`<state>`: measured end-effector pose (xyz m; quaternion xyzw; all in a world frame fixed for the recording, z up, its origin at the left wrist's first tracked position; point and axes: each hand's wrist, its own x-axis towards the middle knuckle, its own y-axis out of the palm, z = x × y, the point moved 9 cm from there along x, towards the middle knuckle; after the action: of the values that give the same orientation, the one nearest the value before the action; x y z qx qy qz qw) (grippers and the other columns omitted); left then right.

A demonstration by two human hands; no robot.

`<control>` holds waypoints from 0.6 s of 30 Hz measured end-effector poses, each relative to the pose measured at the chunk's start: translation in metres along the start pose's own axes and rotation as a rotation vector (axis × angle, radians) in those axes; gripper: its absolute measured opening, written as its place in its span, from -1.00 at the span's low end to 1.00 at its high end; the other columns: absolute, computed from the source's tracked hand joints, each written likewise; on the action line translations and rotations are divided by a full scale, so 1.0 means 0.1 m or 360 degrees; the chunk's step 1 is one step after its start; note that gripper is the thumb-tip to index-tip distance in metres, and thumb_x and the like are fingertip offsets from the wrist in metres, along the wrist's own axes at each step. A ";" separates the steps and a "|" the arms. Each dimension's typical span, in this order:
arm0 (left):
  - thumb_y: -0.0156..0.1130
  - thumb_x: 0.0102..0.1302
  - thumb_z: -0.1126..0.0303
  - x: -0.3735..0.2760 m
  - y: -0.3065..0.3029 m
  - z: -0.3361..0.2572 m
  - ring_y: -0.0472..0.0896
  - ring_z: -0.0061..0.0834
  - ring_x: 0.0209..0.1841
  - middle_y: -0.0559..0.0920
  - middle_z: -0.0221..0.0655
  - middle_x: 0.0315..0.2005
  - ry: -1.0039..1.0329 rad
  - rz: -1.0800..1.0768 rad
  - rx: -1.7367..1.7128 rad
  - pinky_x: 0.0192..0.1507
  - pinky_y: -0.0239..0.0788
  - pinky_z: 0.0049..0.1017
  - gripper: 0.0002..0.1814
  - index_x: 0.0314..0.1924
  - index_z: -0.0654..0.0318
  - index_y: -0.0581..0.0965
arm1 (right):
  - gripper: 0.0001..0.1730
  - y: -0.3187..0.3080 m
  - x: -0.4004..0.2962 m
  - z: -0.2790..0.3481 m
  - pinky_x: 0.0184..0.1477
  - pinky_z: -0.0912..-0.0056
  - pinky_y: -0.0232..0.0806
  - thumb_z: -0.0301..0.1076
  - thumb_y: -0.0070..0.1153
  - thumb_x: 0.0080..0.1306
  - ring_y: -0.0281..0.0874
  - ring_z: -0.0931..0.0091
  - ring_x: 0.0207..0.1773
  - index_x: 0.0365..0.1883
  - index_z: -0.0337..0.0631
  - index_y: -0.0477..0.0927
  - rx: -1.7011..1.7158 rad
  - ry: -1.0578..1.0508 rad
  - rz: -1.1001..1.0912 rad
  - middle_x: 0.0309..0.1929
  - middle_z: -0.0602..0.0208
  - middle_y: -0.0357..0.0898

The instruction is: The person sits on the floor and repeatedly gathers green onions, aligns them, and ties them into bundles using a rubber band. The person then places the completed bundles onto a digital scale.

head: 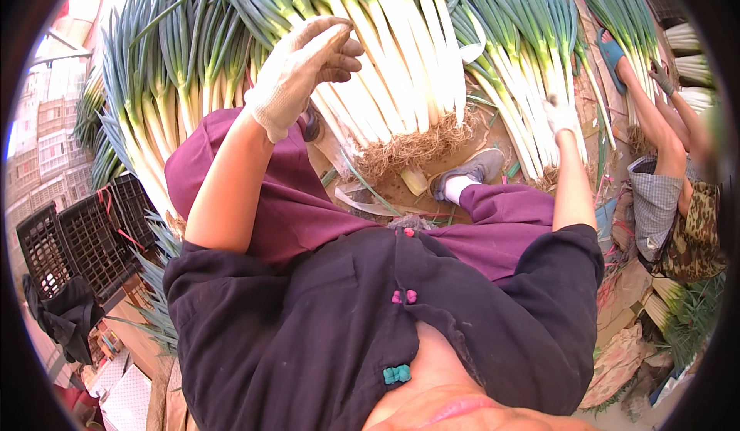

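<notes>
A heap of long green onions (399,67), with thick white stalks and matted brown roots, lies in front of me between my feet. My left hand (312,64), in a pale knit work glove, is raised over the left side of this heap. Its fingers are loosely bent and apart, and nothing shows in them. To the right, my right hand (561,116), gloved and blurred, is at the white stalks of a second onion bundle (520,107). Whether its fingers close around any stalk cannot be made out.
More green onions (173,78) lie to my left, near black plastic crates (95,229). On the right, a co-worker in checked shorts (659,194) sits beside another onion bundle (621,32). A white strip (370,203) and loose leaves litter the ground near my shoe (477,168).
</notes>
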<state>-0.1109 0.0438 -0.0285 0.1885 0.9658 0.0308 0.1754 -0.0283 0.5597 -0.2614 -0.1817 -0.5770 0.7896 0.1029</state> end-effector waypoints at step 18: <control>0.10 0.37 0.19 -0.05 -0.33 0.01 0.61 -0.49 -0.25 0.60 -0.28 -0.23 0.0119 -0.0022 -0.0255 -0.20 0.47 -0.54 -0.62 0.05 0.30 0.40 | -0.83 0.81 -1.22 3.22 -0.71 0.62 -0.01 -0.17 0.03 0.36 0.08 0.71 -0.72 -0.20 0.02 0.36 0.2232 0.0484 0.0807 -0.60 0.55 0.23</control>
<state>-0.1179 0.0108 -0.0316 0.1660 0.9674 0.1139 0.1539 -0.0433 0.2077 -0.2311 -0.3075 0.1398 0.9371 0.0881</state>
